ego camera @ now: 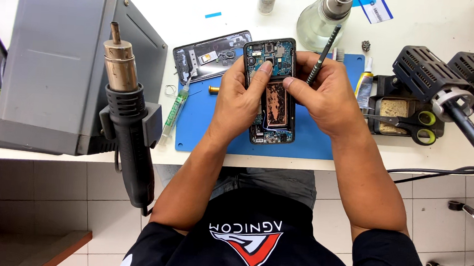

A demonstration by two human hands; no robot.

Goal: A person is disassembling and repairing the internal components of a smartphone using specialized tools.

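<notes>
While both hands steady it over the blue mat (314,144), the opened phone (273,91) is lifted slightly off the worktop (430,152), probably so its exposed boards face the camera squarely. The left hand (239,102) wraps the phone's left edge, with one finger pressed onto the board near the upper part. The right hand (328,98) closes on the right edge, and it also pinches a slim screwdriver (323,53) that points up and away (kept parked between the fingers, it seems, so it is ready without being set down). So the phone sits directly between the two hands, touching both. Just left of the hands lies the removed back cover (209,56) with a syringe (176,109) beside it; a hot-air gun (129,120) hangs at the worktop's left, and scissors (410,125) rest to the right.
</notes>
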